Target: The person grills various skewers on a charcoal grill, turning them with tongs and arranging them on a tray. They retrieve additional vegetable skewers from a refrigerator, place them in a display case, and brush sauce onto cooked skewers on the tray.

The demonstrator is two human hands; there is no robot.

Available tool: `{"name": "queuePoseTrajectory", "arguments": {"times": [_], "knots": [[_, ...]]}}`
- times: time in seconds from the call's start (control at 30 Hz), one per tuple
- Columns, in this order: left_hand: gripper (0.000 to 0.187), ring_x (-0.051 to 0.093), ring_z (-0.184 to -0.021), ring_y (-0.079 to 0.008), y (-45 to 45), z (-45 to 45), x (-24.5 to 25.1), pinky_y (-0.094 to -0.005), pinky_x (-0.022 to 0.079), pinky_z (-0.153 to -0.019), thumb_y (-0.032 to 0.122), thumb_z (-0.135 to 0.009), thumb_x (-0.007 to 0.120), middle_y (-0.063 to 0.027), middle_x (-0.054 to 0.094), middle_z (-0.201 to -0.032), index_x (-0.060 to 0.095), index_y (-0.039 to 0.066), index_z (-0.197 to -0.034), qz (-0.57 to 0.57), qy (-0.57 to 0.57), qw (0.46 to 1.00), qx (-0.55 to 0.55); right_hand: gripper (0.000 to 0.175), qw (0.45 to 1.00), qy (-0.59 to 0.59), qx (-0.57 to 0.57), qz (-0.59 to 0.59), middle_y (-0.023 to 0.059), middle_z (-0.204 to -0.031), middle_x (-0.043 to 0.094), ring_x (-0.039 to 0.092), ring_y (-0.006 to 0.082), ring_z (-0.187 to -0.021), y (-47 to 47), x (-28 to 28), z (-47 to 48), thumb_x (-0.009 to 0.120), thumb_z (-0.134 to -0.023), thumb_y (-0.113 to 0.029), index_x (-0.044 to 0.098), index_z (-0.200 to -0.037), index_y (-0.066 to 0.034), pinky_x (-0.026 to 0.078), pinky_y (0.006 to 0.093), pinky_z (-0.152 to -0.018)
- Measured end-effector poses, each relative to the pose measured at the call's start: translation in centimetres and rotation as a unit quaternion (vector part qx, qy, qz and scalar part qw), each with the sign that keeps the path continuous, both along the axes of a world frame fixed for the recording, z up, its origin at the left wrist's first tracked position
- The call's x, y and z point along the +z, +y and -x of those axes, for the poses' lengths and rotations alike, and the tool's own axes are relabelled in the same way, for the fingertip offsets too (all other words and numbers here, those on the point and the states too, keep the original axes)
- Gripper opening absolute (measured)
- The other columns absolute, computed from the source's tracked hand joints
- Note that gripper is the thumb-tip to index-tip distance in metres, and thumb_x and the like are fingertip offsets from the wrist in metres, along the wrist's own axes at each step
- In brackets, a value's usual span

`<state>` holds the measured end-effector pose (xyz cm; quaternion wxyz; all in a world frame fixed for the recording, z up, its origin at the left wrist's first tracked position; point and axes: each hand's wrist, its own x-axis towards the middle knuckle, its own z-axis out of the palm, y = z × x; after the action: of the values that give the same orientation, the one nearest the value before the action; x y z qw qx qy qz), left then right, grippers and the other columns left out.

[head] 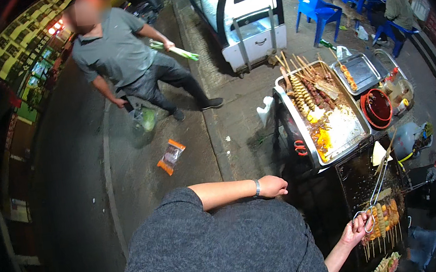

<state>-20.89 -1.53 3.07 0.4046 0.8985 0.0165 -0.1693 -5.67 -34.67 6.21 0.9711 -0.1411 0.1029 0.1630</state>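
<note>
Metal tongs point(378, 189) with looped handles are in my right hand point(356, 233), over a dark griddle point(352, 181). Just beyond my fingers lie several skewers of food point(386, 216), side by side, their sticks towards the lower edge. Near the tongs' far end are a pale wedge-shaped piece point(379, 153) and a thin brownish strip. My left hand point(272, 186), with a metal-banded watch at the wrist, is bent in front of my body, fingers curled; no object shows in it. Left of the griddle's upper end stands a metal tray point(310, 142) with spiral-cut and meat skewers.
A red bowl of dark sauce point(376, 107) and an empty-looking metal tray point(356, 71) adjoin the skewer tray. A co-worker's gloved hand point(431, 174) is across the griddle. A person point(118, 55) carries green vegetables on the left. An orange-ended packet point(171, 157) lies on the ground.
</note>
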Motion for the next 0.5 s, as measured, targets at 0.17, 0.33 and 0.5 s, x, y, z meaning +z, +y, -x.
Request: {"name": "queuePoseTrajectory", "arguments": {"times": [0.17,0.33,0.5], "knots": [[0.030,0.057,-0.076,-0.0369,-0.9,2.4,0.2,-0.0452,0.044,-0.065,0.034,-0.085,0.053,-0.0174,0.059,-0.077,0.054,0.005,-0.079,-0.011,0.007,1.000,0.021,0.017,1.000,-0.004,0.014,-0.005,0.0035,-0.071,0.038,0.023,0.0026,-0.037,-0.4,0.3,0.2,0.039,-0.094,-0.015,0.044,-0.089,0.0007,0.018,0.0179,-0.027],[0.029,0.058,-0.076,-0.0342,-0.9,3.3,0.7,-0.0433,0.045,-0.066,0.034,-0.085,0.053,-0.0155,0.060,-0.078,0.056,0.005,-0.081,-0.025,0.010,0.999,0.028,0.018,1.000,0.000,0.009,0.019,0.0041,-0.073,0.039,0.024,0.0030,-0.037,-0.4,1.0,0.5,0.040,-0.094,-0.015,0.046,-0.093,0.0019,0.019,0.0178,-0.028],[0.026,0.059,-0.078,-0.0324,-0.3,1.6,0.5,-0.0426,0.045,-0.068,0.031,-0.084,0.054,-0.0144,0.061,-0.079,0.057,0.005,-0.082,-0.024,0.004,1.000,0.008,0.020,0.999,-0.023,0.029,0.009,0.0046,-0.073,0.040,0.026,0.0030,-0.037,-0.7,1.2,0.9,0.038,-0.095,-0.018,0.047,-0.093,0.0005,0.021,0.0171,-0.028]]}}
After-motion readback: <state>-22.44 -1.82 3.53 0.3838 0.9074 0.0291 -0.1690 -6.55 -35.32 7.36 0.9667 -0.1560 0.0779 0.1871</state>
